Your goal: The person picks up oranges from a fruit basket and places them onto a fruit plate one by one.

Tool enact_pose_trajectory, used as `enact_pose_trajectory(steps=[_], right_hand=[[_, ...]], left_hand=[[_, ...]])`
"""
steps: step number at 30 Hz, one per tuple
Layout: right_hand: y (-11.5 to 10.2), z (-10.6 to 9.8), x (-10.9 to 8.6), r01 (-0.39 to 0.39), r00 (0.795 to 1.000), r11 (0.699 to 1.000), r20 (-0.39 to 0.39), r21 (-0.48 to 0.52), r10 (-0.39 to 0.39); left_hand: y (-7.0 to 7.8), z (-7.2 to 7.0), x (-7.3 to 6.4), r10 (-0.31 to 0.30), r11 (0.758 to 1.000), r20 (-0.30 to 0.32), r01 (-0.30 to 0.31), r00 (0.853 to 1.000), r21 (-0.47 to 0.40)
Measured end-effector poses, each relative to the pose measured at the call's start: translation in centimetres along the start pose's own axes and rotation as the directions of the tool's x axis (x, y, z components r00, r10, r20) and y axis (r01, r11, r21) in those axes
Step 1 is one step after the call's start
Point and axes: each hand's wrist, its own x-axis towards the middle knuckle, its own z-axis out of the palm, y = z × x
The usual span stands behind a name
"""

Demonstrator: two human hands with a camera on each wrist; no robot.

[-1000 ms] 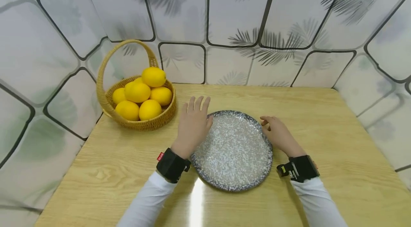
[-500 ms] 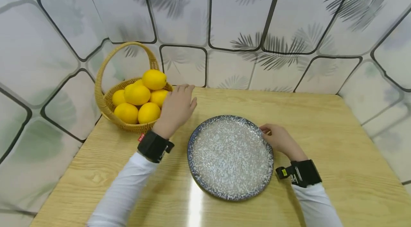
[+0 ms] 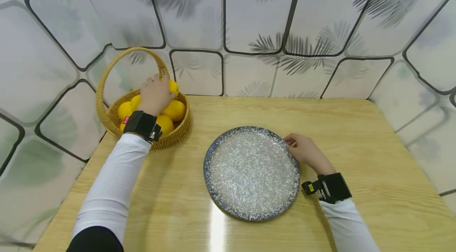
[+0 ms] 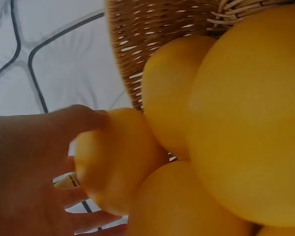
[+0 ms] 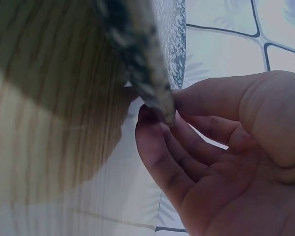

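Note:
At the left, a wicker basket (image 3: 182,127) holds several yellow lemons (image 3: 174,110). My left hand (image 3: 155,95) is over the pile and grips the top lemon (image 4: 119,160), with the thumb on one side and the fingers round the other. That lemon rests against others in the left wrist view. A round speckled grey plate (image 3: 253,175) with a dark rim lies mid-table. My right hand (image 3: 307,151) pinches its right edge; in the right wrist view, thumb and fingers meet on both sides of the plate rim (image 5: 142,59).
The basket's tall arched handle (image 3: 101,90) rises beside and behind the left hand. Beneath everything is a pale wooden table (image 3: 246,111). A patterned wall covering (image 3: 256,18) stands along the back and sides.
My left hand has gone from the plate's left edge leftward to the basket and taken hold of the top lemon. The right hand has closed from beside the plate onto its rim.

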Motion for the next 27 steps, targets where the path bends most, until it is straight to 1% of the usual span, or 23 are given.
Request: enact_pose_trajectory(steps=[2, 3, 6, 10, 15, 19, 24, 27], right_hand=[[-0.05, 0.17, 0.0, 0.006, 1.0, 1.0, -0.002, -0.002, -0.006], [-0.03, 0.25, 0.01, 0.005, 1.0, 1.0, -0.004, -0.005, -0.005], [-0.07, 0.33, -0.02, 0.005, 1.0, 1.0, -0.013, -0.013, -0.005], [-0.12, 0.16, -0.11, -0.006, 1.0, 1.0, -0.013, -0.022, 0.006], [-0.08, 0.15, -0.03, -0.008, 1.0, 1.0, -0.015, -0.027, 0.008], [0.0, 0.16, 0.03, -0.004, 1.0, 0.999, -0.026, -0.032, 0.003], [0.23, -0.05, -0.03, -0.006, 1.0, 1.0, -0.01, -0.025, 0.006], [0.31, -0.01, -0.1, -0.008, 1.0, 1.0, -0.004, -0.016, 0.008]], left_hand=[[-0.26, 0.4, 0.13, 0.009, 1.0, 0.021, -0.009, 1.0, 0.001], [-0.31, 0.51, 0.16, 0.015, 1.0, 0.022, -0.015, 1.0, -0.003], [-0.29, 0.6, 0.18, 0.031, 0.999, 0.005, -0.031, 0.999, -0.017], [-0.21, 0.46, 0.08, 0.035, 0.999, 0.009, -0.035, 0.999, -0.037], [-0.23, 0.52, -0.11, 0.021, 0.998, 0.027, -0.019, 0.999, -0.052], [-0.25, 0.78, 0.08, 0.012, 0.997, 0.005, -0.012, 1.0, -0.072], [-0.34, 0.84, 0.4, -0.024, 0.989, -0.021, 0.021, 0.999, -0.146], [-0.29, 0.71, 0.19, -0.036, 0.985, -0.023, 0.032, 0.999, -0.171]])
